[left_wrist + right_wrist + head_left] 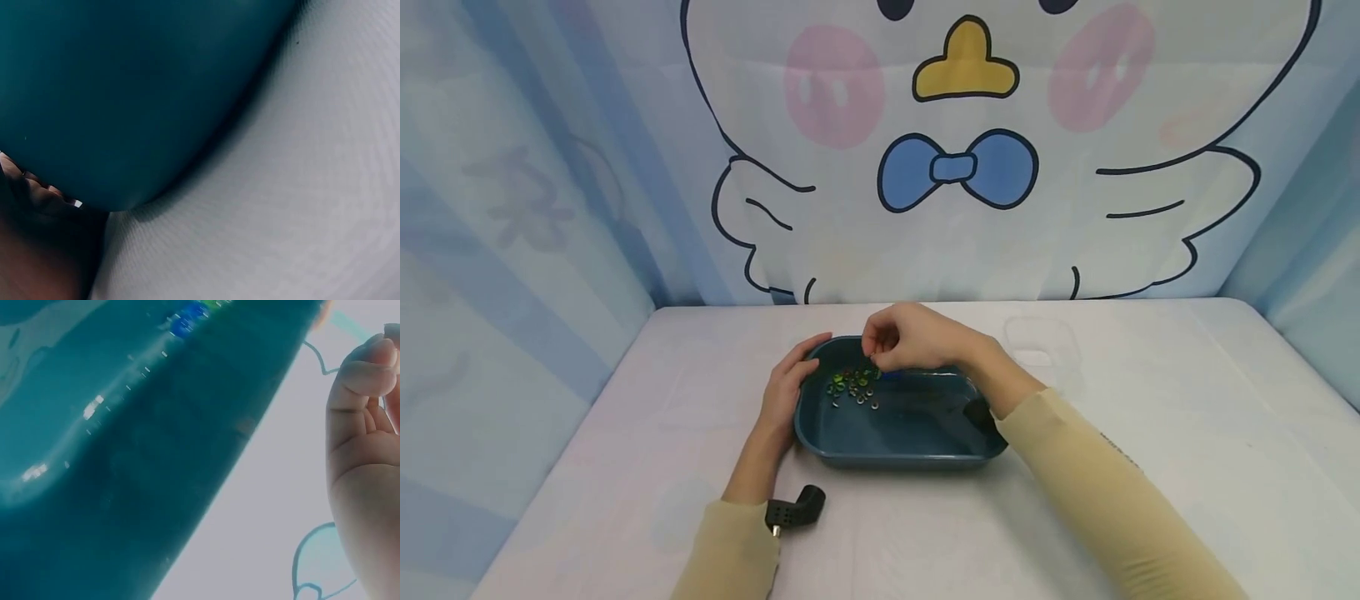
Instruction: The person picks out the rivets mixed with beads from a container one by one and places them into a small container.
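A dark teal basin (887, 437) stands on the table with small pieces gathered toward its far left part. Among them are green glassy pieces (852, 379) and small ring-like pieces (861, 398); blue pieces (187, 322) lie along the far wall. My left hand (786, 392) grips the basin's left end, the thumb over its rim and the fingers along the outside. Above the far rim is my right hand (917, 337), its fingers curled and the thumb drawn to the fingertips. Whether a small piece sits between those fingertips is too small to tell.
A clear plastic container (1041, 342) rests on the table behind my right forearm. A black wrist camera (797, 506) juts from my left sleeve. The printed curtain (955, 242) hangs at the table's back edge.
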Action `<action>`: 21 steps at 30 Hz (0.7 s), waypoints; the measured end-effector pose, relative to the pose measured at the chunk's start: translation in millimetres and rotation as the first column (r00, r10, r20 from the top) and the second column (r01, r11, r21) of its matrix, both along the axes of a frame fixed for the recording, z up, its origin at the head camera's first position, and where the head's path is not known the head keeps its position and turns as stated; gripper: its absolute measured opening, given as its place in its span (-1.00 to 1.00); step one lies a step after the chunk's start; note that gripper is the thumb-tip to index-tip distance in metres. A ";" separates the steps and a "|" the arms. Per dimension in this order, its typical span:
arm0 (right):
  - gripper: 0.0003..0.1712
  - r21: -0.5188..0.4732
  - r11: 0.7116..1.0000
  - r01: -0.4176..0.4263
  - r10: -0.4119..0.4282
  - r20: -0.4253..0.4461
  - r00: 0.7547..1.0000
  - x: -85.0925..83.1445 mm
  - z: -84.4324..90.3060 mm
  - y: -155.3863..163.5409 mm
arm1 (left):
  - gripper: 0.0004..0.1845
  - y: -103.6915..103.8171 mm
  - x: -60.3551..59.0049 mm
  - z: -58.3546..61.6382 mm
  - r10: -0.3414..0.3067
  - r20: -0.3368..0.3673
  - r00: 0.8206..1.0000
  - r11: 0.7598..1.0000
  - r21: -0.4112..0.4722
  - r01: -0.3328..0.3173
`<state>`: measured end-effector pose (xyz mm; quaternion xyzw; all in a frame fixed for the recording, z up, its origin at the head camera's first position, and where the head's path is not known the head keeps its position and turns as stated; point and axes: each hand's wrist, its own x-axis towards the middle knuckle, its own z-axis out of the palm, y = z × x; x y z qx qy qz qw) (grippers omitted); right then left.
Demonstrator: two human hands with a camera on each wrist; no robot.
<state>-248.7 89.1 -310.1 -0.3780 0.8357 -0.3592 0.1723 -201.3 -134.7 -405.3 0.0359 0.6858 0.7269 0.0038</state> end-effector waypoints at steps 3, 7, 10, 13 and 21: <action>-0.92 -0.013 1.000 0.009 -0.009 -0.011 1.000 1.6 6.5 4.3 | -0.51 0.6 0.0 0.3 0.002 0.002 1.000 1.000 0.009 -0.002; -0.92 -0.012 1.000 0.015 -0.015 -0.024 1.000 3.2 10.4 9.6 | -0.50 0.8 0.2 0.7 0.000 0.003 1.000 1.000 0.007 0.000; -0.90 -0.023 0.999 0.027 -0.027 -0.027 0.999 4.1 11.6 13.8 | -0.50 0.7 -0.2 0.6 -0.002 0.001 1.000 1.000 0.004 0.002; -0.89 -0.041 0.998 0.042 -0.043 -0.026 0.999 5.0 12.4 19.1 | -0.50 0.8 -0.7 0.5 -0.003 0.000 1.000 1.000 0.007 0.003; -0.90 -0.080 0.993 0.088 -0.092 -0.044 0.995 10.6 19.5 37.4 | -0.50 -0.2 0.9 0.8 -0.013 0.004 1.000 1.000 0.016 0.012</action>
